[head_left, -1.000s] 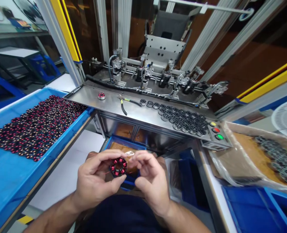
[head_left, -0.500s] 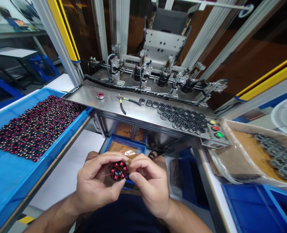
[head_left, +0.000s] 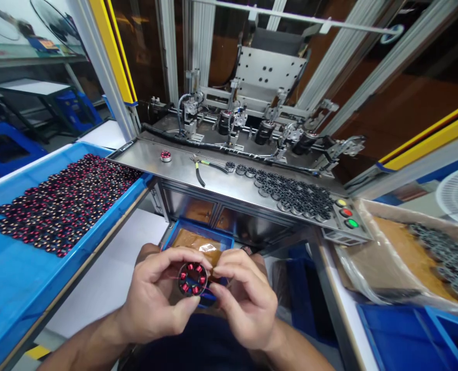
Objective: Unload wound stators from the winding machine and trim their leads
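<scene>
My left hand [head_left: 155, 293] is closed around the rim of a small motor stator [head_left: 184, 287], a black ring wound with several red wire coils. Its open face is turned toward me. My right hand [head_left: 244, 296] is at the stator's right side, fingers curled and thumb tip close to a thin red wire that sticks out from the ring. The wire is very fine, and its end is hidden at the fingertips. Another red-wound stator [head_left: 166, 156] sits alone on the metal shelf [head_left: 182, 172], left of the cutting pliers [head_left: 200, 172].
Unwound stator cores [head_left: 294, 190] crowd the shelf's right half, beside a button box [head_left: 347, 212]. Behind stands a winding machine [head_left: 265, 131]. Wound stators fill much of the blue tray [head_left: 16, 273] on the left. A plastic-lined box [head_left: 391, 237] with more cores is at right.
The stator has turned in my left hand so its face points more toward me. My right fingers have shifted slightly to the right and spread a little. The camera view has moved slightly.
</scene>
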The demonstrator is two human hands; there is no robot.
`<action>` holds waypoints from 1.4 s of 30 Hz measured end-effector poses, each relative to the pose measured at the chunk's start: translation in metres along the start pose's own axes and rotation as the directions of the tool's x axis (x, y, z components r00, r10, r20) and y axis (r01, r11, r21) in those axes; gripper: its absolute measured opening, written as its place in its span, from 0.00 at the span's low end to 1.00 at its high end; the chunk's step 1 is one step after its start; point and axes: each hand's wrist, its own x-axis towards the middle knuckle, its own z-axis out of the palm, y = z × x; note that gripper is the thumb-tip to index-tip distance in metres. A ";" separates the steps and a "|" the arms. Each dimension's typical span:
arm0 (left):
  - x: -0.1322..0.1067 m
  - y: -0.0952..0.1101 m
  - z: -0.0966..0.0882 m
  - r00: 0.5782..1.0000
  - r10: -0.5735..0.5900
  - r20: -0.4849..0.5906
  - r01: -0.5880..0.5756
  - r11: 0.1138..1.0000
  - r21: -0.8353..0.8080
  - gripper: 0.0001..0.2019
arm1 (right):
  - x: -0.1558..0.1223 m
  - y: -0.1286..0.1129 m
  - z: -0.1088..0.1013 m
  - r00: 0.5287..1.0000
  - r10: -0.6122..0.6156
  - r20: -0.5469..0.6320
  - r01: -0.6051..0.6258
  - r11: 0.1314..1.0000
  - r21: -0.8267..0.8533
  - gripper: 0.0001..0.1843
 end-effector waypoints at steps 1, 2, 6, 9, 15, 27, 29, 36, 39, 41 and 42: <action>0.000 0.000 0.000 1.000 -0.012 0.009 0.013 1.000 -0.003 0.24 | 0.002 0.001 0.000 0.999 -0.037 0.013 0.037 0.999 -0.011 0.16; 0.000 0.000 -0.001 1.000 -0.022 0.016 0.022 1.000 -0.002 0.23 | 0.003 0.000 0.000 0.998 -0.065 0.019 0.066 0.998 -0.018 0.17; -0.003 -0.001 -0.002 1.000 -0.020 0.020 0.019 0.999 0.033 0.23 | 0.006 -0.005 0.004 0.997 -0.074 -0.029 0.073 0.997 -0.030 0.15; -0.006 -0.003 -0.001 0.996 0.088 -0.020 -0.084 0.983 0.160 0.26 | 0.003 -0.012 0.008 0.996 0.001 -0.094 -0.002 1.000 -0.006 0.14; -0.007 -0.005 0.004 0.950 0.296 -0.105 -0.240 0.899 0.366 0.29 | -0.001 -0.019 0.017 0.987 0.052 -0.153 -0.041 0.997 0.071 0.08; 0.004 0.009 0.001 0.983 -0.180 0.035 0.183 0.968 -0.169 0.21 | 0.027 0.000 -0.016 0.968 -0.199 0.154 0.203 0.979 -0.010 0.21; 0.003 0.007 0.001 0.975 -0.208 0.076 0.219 0.954 -0.205 0.20 | 0.032 -0.001 -0.017 0.951 -0.236 0.202 0.240 0.971 0.003 0.18; 0.003 -0.002 -0.001 0.931 -0.297 0.212 0.350 0.890 -0.292 0.16 | 0.030 -0.001 -0.013 0.944 -0.282 0.172 0.289 0.957 -0.016 0.11; 0.004 -0.005 0.000 0.918 -0.325 0.227 0.390 0.843 -0.371 0.18 | 0.020 -0.003 -0.014 0.938 -0.332 0.098 0.344 0.926 -0.156 0.13; 0.004 -0.005 0.003 0.934 -0.298 0.195 0.352 0.857 -0.376 0.18 | 0.012 -0.005 -0.015 0.932 -0.354 0.070 0.360 0.894 -0.266 0.17; 0.004 -0.005 0.005 0.949 -0.268 0.165 0.311 0.883 -0.353 0.18 | 0.009 -0.006 -0.015 0.930 -0.363 0.058 0.362 0.879 -0.310 0.18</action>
